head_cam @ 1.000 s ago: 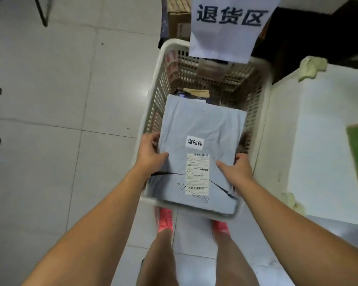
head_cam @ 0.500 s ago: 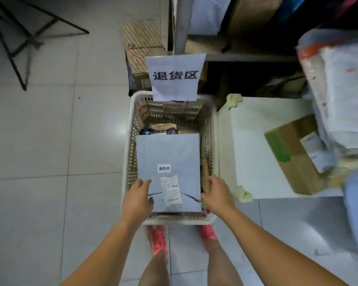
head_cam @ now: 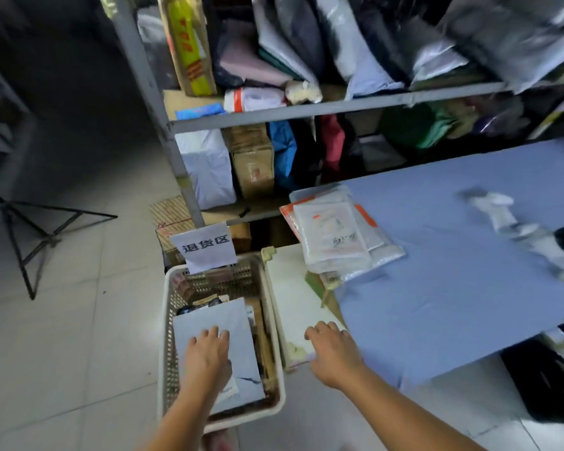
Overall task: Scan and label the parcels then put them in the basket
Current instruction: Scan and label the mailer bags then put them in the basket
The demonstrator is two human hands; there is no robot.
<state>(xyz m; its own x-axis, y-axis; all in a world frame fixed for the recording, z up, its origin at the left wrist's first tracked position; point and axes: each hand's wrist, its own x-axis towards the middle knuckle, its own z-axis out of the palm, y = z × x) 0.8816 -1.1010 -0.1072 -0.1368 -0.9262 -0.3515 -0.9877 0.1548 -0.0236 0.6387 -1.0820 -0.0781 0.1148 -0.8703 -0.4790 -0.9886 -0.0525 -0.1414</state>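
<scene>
A grey parcel bag (head_cam: 235, 333) lies flat inside the white slotted basket (head_cam: 168, 336) on the floor, on top of other packages. My left hand (head_cam: 207, 356) hovers over or rests on the bag, palm down and fingers spread, covering its label. My right hand (head_cam: 331, 351) is out of the basket, open and empty, above the white box (head_cam: 290, 297) beside it. A stack of clear and white parcels (head_cam: 336, 237) sits on the blue table (head_cam: 453, 281) to the right. A blurred scanner-like object (head_cam: 518, 229) lies farther right on the table.
A metal shelf (head_cam: 306, 109) packed with bags and cartons stands behind the basket and table. A paper sign (head_cam: 204, 245) hangs over the basket's far rim. A black tripod (head_cam: 30, 229) stands on the tiled floor at left.
Both hands let go of the grey parcel, which now lies in the basket. My right hand moved right out of the basket. The view lifted and swung up toward the table and shelf.
</scene>
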